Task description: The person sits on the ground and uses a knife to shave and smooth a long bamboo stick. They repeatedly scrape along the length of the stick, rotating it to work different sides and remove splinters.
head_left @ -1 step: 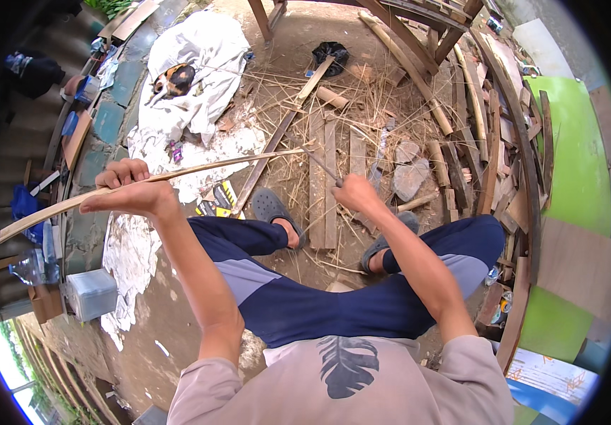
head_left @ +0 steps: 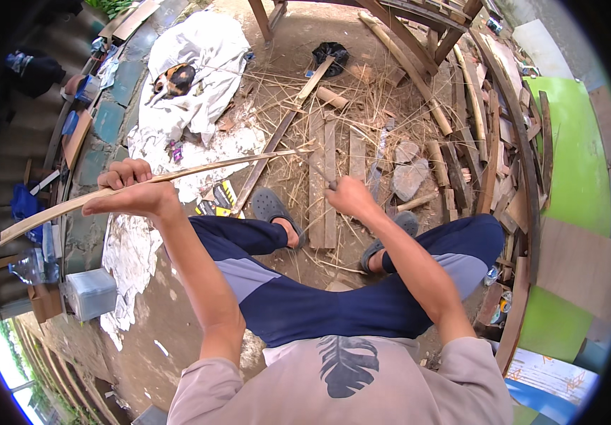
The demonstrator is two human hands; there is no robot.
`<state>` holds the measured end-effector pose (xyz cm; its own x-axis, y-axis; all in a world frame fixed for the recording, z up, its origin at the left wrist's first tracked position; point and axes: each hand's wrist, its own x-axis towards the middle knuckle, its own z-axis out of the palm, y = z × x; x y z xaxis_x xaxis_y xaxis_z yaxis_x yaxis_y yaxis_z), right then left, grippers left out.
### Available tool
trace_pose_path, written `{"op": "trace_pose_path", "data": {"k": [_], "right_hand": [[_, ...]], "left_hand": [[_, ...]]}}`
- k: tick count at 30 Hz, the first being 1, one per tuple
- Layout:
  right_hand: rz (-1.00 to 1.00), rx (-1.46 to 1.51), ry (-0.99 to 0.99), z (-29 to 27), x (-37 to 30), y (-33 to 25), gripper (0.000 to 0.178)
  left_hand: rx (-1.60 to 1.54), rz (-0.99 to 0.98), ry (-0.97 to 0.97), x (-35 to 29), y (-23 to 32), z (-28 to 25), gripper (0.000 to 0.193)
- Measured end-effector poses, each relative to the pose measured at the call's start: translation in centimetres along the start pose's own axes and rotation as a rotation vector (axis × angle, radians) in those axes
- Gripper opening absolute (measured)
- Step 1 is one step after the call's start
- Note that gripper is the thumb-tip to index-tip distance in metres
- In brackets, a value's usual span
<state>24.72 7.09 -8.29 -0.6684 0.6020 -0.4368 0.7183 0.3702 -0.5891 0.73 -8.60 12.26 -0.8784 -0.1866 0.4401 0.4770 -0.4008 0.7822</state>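
Note:
My left hand (head_left: 132, 193) is closed around a long, pale bamboo strip (head_left: 227, 163), palm turned up with the thumb along its near side. The strip slants from the lower left up toward the middle, and its far end looks frayed. Gripped in my right hand (head_left: 351, 197) is a thin, dark-bladed knife (head_left: 320, 170). Its blade points up and left, close to the strip's far end; whether the two touch I cannot tell. My fingers hide most of the knife's handle.
Planks (head_left: 329, 184) and thin shavings litter the dirt between my feet. A cat (head_left: 176, 79) lies on a white cloth (head_left: 210, 49) at the far left. Grey stones (head_left: 410, 177) and piled wood (head_left: 461, 134) are on the right; a wooden frame (head_left: 419, 35) stands beyond.
My right hand and the knife have shifted slightly left. My left hand and the strip have moved a tiny bit to the right.

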Motion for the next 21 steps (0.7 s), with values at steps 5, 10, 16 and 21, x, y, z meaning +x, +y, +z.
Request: {"op": "trace_pose_path", "data": {"k": [5, 10, 16, 21], "right_hand": [[-0.213, 0.191, -0.086, 0.1, -8.4, -8.4, 0.03], [-0.071, 0.218, -0.102, 2.9, -6.7, -6.5, 0.032], [0.02, 0.091, -0.026, 6.1, -2.2, -0.2, 0.038], [-0.045, 0.158, -0.044, 5.4, -2.5, -2.7, 0.038]], "left_hand": [[-0.027, 0.057, 0.006, -3.3, 1.1, -1.0, 0.072], [-0.105, 0.088, -0.044, -5.2, 1.3, -2.3, 0.074], [-0.133, 0.04, -0.052, -6.1, 1.7, -3.5, 0.077], [-0.176, 0.043, -0.148, -5.2, 1.3, -3.7, 0.077]]}}
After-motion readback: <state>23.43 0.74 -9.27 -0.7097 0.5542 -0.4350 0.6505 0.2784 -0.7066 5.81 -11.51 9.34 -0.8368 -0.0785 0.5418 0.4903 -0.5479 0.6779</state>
